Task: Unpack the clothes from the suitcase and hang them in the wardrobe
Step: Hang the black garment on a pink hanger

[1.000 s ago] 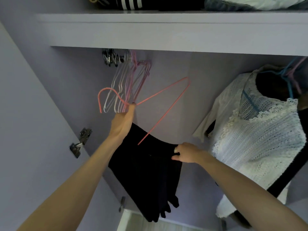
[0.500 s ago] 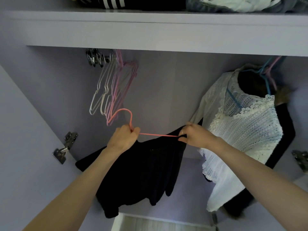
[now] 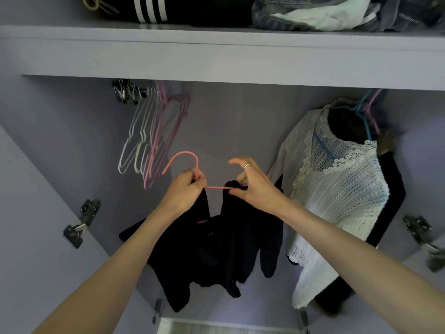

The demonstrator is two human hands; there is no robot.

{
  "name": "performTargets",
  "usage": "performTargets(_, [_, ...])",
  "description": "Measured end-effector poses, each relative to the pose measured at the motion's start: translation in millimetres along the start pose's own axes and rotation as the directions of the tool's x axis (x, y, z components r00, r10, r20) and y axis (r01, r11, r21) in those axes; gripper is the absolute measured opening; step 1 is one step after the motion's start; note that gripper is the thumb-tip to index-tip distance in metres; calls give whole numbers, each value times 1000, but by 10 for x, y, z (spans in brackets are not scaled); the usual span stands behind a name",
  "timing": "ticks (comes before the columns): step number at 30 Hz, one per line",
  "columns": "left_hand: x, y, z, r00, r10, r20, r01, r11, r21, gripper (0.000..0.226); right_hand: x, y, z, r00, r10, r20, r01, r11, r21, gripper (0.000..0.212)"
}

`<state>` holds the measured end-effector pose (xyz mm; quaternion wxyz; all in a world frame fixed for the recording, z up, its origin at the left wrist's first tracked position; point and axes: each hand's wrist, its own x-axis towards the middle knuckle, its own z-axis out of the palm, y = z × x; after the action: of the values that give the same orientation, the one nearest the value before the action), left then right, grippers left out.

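While left hand (image 3: 186, 189) grips pink hanger (image 3: 184, 156), right hand (image 3: 250, 186) pinches black garment (image 3: 216, 249)

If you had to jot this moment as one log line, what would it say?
step: fitting black garment onto pink hanger | left hand: grips hanger neck | right hand: pinches garment shoulder | hanger not yet hung

No text, label, brand name or number could be read anywhere in the view. The only mark was a set of three white stripes on a black folded garment (image 3: 154, 10) lying on the wardrobe's top shelf (image 3: 216, 51), and it carried no lettering.
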<state>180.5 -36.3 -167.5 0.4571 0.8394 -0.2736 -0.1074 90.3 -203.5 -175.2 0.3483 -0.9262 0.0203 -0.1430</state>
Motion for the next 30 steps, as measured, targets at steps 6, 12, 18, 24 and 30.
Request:
performTargets(6, [72,74,-99,993,58,-106,-66,995,-74,12,20,104,-198,994,-39,100,61,971,-232,33])
performTargets(12, [95,86,-118,987,139,-76,-132,987,95,13,9,252,-159,984,6,-180,-59,955,-292,20])
performTargets(18, [43,-216,-294,987,59,-152,33,840,541,27,-48,454,-296,894,205,-399,-252,965,-70,26])
performTargets(24, [123,-148,-360,977,-8,-215,149,743,652,36,-48,434,-363,882,103,-460,-251,929,-272,36])
performTargets(30, [211,-30,-185,987,122,-102,-86,949,305,53,-99,385,-317,887,64,-456,-205,942,-267,36])
